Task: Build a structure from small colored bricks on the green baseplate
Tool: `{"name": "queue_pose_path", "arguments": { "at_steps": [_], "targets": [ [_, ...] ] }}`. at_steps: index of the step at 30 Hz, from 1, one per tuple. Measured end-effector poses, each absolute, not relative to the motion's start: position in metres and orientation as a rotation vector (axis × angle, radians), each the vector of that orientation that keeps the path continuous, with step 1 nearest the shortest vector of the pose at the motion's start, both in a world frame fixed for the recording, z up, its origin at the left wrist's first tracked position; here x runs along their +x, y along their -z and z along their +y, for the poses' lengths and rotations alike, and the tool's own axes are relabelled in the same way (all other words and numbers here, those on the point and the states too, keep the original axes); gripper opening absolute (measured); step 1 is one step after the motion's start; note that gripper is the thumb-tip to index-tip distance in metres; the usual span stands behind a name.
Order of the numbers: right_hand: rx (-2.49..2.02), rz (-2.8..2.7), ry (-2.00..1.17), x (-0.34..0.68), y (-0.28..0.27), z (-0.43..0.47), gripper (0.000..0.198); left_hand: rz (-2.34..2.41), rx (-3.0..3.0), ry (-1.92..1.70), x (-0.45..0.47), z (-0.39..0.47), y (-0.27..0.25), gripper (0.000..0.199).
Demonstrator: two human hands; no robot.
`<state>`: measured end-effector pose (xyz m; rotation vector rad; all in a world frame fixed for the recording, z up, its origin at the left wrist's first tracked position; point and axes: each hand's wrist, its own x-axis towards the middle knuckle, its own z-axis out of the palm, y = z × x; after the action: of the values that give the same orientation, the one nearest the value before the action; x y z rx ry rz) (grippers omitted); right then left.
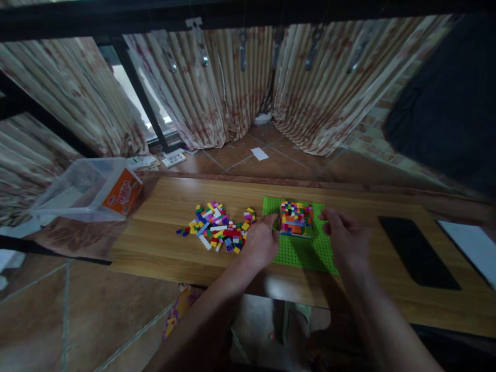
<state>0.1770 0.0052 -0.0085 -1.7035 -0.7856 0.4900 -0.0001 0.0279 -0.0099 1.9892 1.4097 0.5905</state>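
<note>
A block build (296,217) of many small coloured bricks, roughly square, stands on a bright green studded baseplate (302,253). My left hand (265,237) rests over the plate's left edge, its fingers stretched toward the build's left side; whether they touch it is unclear. Just right of the build, above the plate's right edge, is my right hand (346,235). It is blurred, with fingers bent toward the build, and I cannot make out anything between them. Loose coloured bricks (217,225) lie in a spread pile left of my left hand, which covers part of it.
The wooden table (155,227) also bears a dark flat panel (418,253) and white paper (473,248) on the right. A clear plastic bin (77,191) with an orange label stands beyond the table's left end. Patterned curtains (232,88) hang behind.
</note>
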Motion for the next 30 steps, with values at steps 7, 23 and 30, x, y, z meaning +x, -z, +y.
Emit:
{"name": "queue_pose_path", "arguments": {
  "at_steps": [7,23,30],
  "targets": [
    [-1.588,-1.263,-0.510,0.130,0.005,-0.013,0.026,1.680,1.749,-0.868,-0.057,0.056,-0.004,0.036],
    [-1.536,-1.934,-0.481,0.080,0.031,-0.005,0.022,1.666,1.939,-0.694,-0.084,0.059,-0.002,0.024],
    [-1.701,-1.943,-0.438,0.072,0.031,0.008,0.024,1.769,2.244,-0.318,-0.066,0.043,0.004,0.019]
  ]
}}
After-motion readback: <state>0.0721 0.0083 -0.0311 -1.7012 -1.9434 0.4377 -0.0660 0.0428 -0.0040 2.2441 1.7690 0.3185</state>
